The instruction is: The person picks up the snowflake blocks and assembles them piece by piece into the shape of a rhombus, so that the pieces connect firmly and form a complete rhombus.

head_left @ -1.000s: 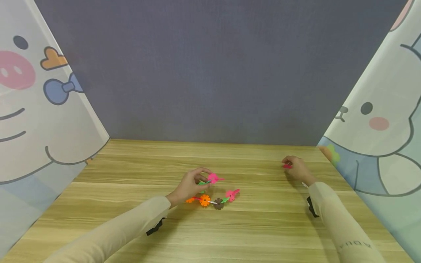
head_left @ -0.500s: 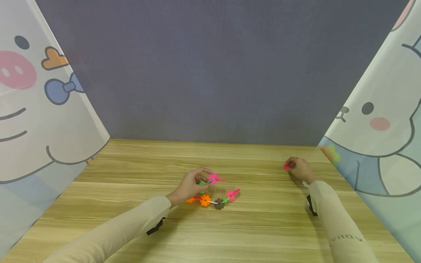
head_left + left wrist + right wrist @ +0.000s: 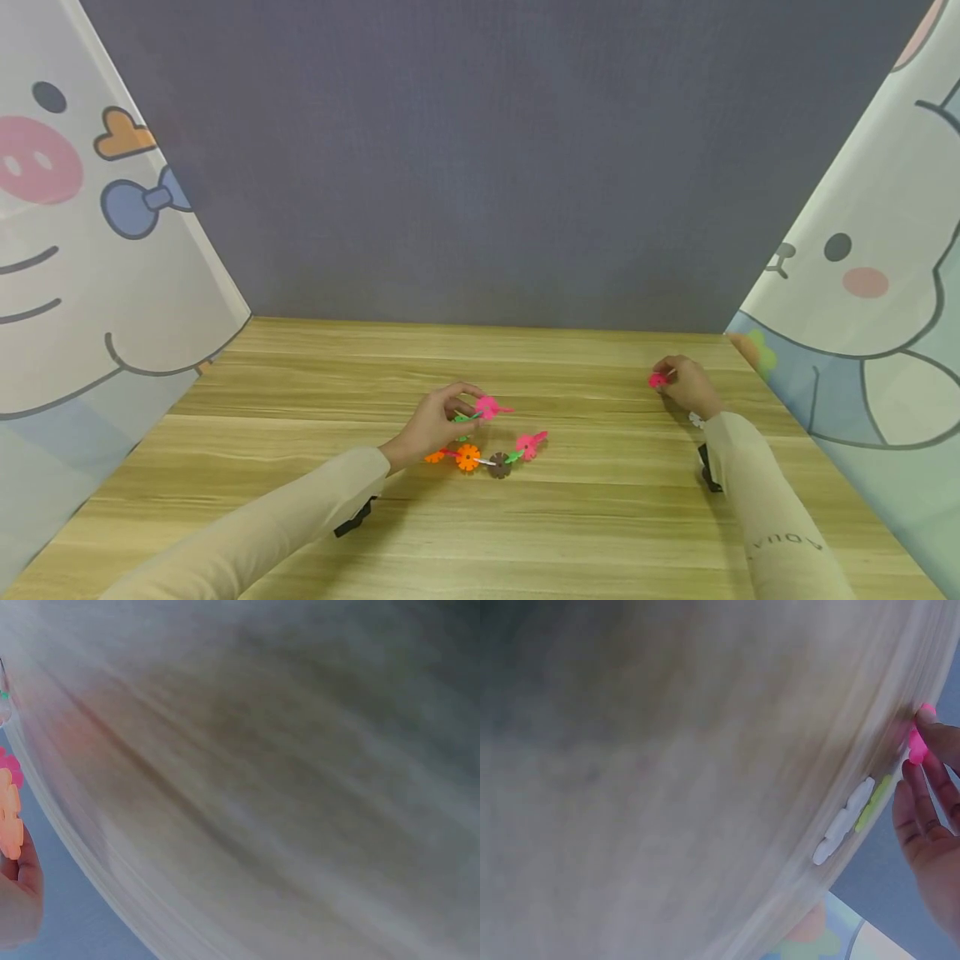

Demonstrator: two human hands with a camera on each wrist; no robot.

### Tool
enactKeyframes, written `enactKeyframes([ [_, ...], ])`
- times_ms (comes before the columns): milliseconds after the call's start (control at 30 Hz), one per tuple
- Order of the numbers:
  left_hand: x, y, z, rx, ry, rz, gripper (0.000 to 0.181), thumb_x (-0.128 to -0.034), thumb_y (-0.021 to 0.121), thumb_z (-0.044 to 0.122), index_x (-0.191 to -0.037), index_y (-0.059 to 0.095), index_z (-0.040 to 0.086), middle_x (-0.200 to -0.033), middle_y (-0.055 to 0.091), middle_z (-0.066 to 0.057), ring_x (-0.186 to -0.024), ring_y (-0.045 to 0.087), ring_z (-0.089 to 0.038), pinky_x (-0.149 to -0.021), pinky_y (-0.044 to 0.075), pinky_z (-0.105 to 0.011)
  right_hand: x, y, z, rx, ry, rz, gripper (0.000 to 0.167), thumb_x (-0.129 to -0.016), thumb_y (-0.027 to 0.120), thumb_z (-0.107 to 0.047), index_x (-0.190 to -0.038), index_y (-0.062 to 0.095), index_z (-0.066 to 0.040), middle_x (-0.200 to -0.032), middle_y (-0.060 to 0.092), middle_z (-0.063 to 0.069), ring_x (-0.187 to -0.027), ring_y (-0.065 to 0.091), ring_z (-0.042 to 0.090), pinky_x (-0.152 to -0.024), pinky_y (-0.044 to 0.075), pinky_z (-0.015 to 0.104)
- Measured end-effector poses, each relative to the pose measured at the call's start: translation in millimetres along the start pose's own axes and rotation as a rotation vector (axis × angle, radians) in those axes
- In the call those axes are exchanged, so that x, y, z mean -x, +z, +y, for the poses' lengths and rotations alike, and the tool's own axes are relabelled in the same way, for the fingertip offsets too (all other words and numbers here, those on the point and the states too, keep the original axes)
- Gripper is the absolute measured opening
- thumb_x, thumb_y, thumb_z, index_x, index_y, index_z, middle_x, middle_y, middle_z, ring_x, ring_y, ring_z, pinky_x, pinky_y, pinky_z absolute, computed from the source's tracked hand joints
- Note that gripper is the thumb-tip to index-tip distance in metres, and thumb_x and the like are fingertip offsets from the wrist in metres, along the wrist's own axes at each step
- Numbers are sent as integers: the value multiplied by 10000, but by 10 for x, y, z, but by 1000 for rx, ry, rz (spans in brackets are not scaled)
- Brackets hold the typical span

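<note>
My left hand (image 3: 429, 425) pinches one end of a chain of slotted plastic flower discs, near a pink disc (image 3: 487, 407). From there the chain curves round through an orange disc (image 3: 468, 457) and a dark brown disc (image 3: 499, 465) to another pink disc (image 3: 526, 447). Part of the chain is hidden behind the hand. Only some pink and orange discs (image 3: 10, 814) show at the edge of the left wrist view. Over at the right, my right hand (image 3: 692, 387) holds a single loose pink disc (image 3: 657, 380) between thumb and fingers, apart from the chain.
A white disc (image 3: 697, 419) lies on the wooden table (image 3: 570, 533) beside my right wrist. Close by it, the right wrist view shows a yellow-green disc (image 3: 873, 804). A dark grey panel (image 3: 480, 167) stands behind the table, with cartoon-printed panels at both sides.
My right hand has shifted slightly right, and the pink disc in it has turned to show more of its face. The left hand stays in place with the chain.
</note>
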State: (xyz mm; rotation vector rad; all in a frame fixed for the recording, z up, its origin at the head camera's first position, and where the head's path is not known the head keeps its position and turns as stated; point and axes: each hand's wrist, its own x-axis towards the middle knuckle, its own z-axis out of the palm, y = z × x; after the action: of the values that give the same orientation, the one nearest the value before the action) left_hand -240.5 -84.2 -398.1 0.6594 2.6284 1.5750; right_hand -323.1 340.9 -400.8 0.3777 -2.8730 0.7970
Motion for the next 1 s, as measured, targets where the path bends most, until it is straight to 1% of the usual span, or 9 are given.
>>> enactKeyframes([
  [167,-5,4,4,14,1,-4,338,-809,689,114,-1121,592,200,-938,681,-51,-761,623,-138,-535,441,-204,-2,-13,27,10,-7,35,225,-731,660,72,-948,601,85,-921,579,270,-789,609,347,-681,496,423],
  [267,-8,4,1,21,5,-9,333,-812,686,116,-1122,591,192,-927,683,-55,-735,620,-146,-524,437,-200,-2,-36,48,9,-32,59,195,-716,627,99,-909,615,73,-885,615,253,-777,614,348,-673,495,410],
  [367,-7,3,-3,24,4,-14,328,-815,685,121,-1121,590,191,-916,686,-53,-694,609,-142,-511,426,-196,7,-63,59,7,-49,69,202,-709,570,115,-894,628,59,-837,643,218,-758,616,324,-661,491,384],
  [467,-3,2,-6,23,-1,-15,328,-814,685,123,-1121,590,191,-903,689,-51,-641,588,-132,-496,409,-191,23,-87,54,-8,-46,71,215,-735,524,116,-907,637,52,-839,649,205,-755,613,296,-651,484,347],
  [533,0,2,-7,21,-1,-16,329,-814,685,121,-1121,589,189,-899,689,-52,-620,577,-128,-491,404,-190,35,-99,32,-20,-38,68,198,-776,523,98,-928,639,45,-866,652,209,-766,616,287,-646,478,321],
  [667,3,4,-9,14,2,-13,328,-813,686,118,-1118,589,191,-895,690,-50,-621,575,-128,-491,405,-192,54,-111,-52,-51,-33,43,181,-827,537,53,-976,637,25,-932,652,220,-805,621,293,-643,472,294],
  [833,4,5,-8,10,6,-11,324,-816,683,118,-1117,591,196,-900,690,-49,-648,586,-135,-497,406,-193,74,-103,-221,-100,-45,6,206,-835,551,19,-1023,635,7,-971,644,218,-838,619,290,-648,473,285],
  [933,7,3,-1,10,3,-10,328,-816,683,121,-1122,588,194,-906,688,-51,-655,587,-138,-496,407,-197,78,-65,-328,-136,-56,4,193,-836,572,12,-1016,641,1,-961,651,198,-827,627,265,-652,483,257],
  [1000,10,0,5,15,-1,-11,332,-817,681,120,-1127,585,191,-913,687,-55,-671,594,-137,-505,422,-201,84,-30,-406,-170,-82,-4,185,-835,576,21,-1008,639,12,-945,651,195,-809,628,243,-642,486,240],
])
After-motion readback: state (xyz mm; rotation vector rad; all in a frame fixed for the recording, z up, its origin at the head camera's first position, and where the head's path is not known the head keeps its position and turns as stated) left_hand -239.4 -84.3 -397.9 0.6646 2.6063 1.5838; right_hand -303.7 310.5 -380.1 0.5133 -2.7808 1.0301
